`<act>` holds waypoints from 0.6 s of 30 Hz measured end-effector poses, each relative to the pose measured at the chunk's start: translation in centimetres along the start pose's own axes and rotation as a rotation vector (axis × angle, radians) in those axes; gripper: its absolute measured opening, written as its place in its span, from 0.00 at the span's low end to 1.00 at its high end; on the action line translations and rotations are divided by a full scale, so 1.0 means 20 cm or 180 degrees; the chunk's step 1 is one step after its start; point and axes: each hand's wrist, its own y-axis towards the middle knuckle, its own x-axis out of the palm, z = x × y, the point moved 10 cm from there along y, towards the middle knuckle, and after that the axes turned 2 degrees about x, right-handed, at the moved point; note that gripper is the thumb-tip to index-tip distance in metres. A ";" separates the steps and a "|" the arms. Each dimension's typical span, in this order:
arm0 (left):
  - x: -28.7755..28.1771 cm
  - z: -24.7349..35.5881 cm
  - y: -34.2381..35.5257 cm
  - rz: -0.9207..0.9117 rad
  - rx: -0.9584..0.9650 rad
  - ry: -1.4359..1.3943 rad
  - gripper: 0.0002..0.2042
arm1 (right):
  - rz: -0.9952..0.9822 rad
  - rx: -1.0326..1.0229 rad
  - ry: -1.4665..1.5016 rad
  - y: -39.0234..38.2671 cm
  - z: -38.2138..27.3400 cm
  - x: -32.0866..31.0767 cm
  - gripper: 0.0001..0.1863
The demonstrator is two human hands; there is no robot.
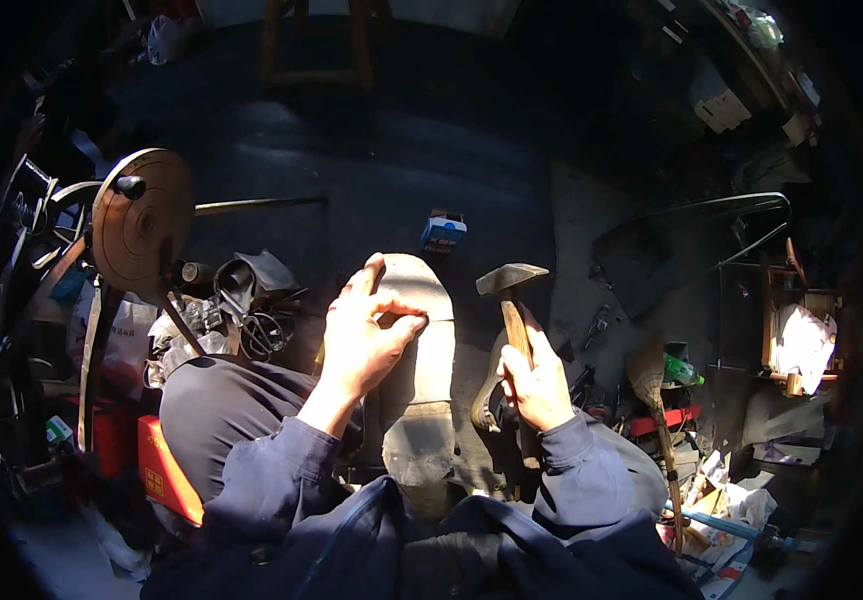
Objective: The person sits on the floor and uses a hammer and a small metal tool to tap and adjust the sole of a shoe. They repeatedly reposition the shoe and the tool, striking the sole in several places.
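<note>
Steadying the pale sole (429, 365) between our knees, we lay our left hand (361, 335) over its far half, thumb and forefinger pressed together at the tips near the right edge; whether they pinch something small, we cannot tell. Our right hand (539, 385) is wrapped around the hammer (512, 312), its head up and apart from the sole.

The sole is in place and the tool ready, so we judge the work partway: the hammering seems left to do at the spot by our fingertips. Crosswise lines mark the surface, but we cannot tell which fastenings are finished.

The sole's right edge lies bare, with a gap before the hammer. Beyond its rounded far end, a blue box (443, 232) stands on the dark floor (371, 165), well clear of a swing. To our left, the round disc (146, 225) and the clutter beneath limit elbow room; to our right, a broom (646, 372) leans near our knee.
</note>
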 end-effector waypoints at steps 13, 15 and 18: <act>0.02 -0.03 0.00 0.0192 0.0062 0.0152 0.11 | -0.0908 -0.1314 -0.1409 -0.27 -0.59 0.27 0.39; 0.02 -0.04 0.00 0.0136 0.0010 0.0102 0.11 | -0.0770 -0.1440 -0.1472 -0.27 -0.61 0.25 0.39; 0.02 -0.03 -0.01 0.0117 0.0083 0.0057 0.11 | -0.0756 -0.1224 -0.1117 -0.26 -0.60 0.23 0.39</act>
